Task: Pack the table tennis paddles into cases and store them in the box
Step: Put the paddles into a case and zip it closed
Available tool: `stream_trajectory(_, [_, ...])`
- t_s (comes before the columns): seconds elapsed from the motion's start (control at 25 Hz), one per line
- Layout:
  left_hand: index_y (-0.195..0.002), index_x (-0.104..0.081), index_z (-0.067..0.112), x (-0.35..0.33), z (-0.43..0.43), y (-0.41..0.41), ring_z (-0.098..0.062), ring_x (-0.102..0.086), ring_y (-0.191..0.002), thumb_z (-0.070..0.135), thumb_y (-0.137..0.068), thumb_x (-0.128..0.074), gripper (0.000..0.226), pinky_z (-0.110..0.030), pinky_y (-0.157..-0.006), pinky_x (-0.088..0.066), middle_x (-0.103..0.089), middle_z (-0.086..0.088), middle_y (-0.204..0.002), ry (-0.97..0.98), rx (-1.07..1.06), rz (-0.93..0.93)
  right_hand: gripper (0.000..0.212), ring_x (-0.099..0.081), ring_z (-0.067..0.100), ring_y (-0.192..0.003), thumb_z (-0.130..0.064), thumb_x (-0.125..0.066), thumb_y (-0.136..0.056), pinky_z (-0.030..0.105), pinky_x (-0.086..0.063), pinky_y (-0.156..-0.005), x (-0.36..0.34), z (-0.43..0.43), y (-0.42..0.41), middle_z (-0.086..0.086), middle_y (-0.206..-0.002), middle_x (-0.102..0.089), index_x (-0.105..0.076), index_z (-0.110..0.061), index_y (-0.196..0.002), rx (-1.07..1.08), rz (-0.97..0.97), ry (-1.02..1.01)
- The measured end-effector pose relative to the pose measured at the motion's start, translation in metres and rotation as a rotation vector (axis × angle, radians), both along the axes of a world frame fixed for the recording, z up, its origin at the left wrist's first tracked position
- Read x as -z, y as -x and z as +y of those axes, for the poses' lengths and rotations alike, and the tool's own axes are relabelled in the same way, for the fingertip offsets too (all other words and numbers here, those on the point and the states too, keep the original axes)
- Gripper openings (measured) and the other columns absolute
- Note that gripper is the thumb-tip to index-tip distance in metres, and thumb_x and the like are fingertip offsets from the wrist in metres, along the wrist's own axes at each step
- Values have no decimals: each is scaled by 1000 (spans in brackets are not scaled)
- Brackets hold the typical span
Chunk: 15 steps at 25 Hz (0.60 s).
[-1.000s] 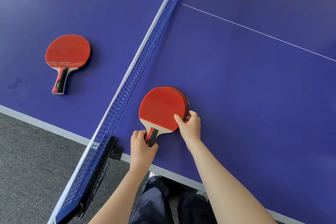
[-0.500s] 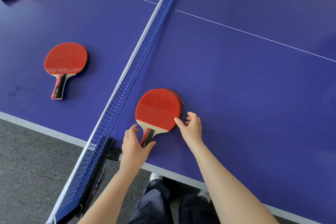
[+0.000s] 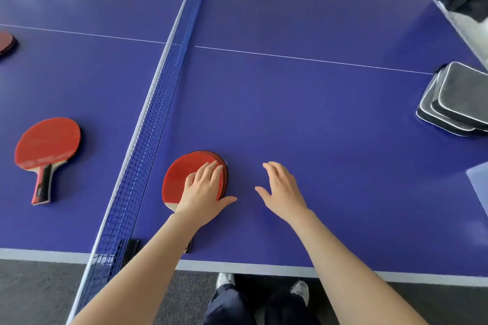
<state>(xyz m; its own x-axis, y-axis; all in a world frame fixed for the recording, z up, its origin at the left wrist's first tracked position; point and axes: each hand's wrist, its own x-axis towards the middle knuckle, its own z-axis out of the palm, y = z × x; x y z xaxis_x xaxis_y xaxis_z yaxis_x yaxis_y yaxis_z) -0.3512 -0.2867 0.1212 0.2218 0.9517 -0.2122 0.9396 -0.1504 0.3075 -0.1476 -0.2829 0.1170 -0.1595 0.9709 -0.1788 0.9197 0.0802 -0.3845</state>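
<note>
Stacked paddles point(image 3: 179, 179), beside net point(image 3: 158, 92): left hand point(image 3: 204, 192) flat on top, fingers point(image 3: 210, 170) straight. Right hand point(image 3: 284, 190): fingers spread, empty, possibly touching table point(image 3: 317, 126). Cases point(image 3: 454, 103): far right.

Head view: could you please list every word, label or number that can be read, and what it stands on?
Lone paddle, left of the net: pale print low on the red rubber, too blurred to read.
Its handle: small label, too blurred to read.
Cases: no text visible.
Nothing is legible.
</note>
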Motion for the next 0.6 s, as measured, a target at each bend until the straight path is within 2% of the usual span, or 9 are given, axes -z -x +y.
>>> stream_trajectory(0.24, [-153,-9,14,-32,39,-79,-20,-3,-149,66,-89,-40,89,-39,-120,-9,-7,-2,-162,-28,227,127,64,-28,21,-140,-40,-49,-96,33,-27,-113,-36,-11,-97,4,-153,-27,-24,-11,-148,113,-139,-72])
stream_trajectory(0.36, [-154,-6,14,-43,49,-104,-20,-3,-149,68,-89,-38,90,-40,-120,-8,-6,-2,-162,-40,257,153,65,-29,20,-140,-41,-49,-95,33,-28,-112,-45,-14,-122,4,-152,-28,-24,-11,-148,132,-141,-89])
stream_trajectory(0.6, [-153,-7,14,-83,25,-240,-19,-2,-149,66,-90,-36,87,-39,-120,-8,-6,-2,-162,-171,348,130,68,-31,21,-139,-44,-49,-95,34,-31,-111,-81,-62,-245,6,-152,-30,-24,-10,-148,266,-175,-176])
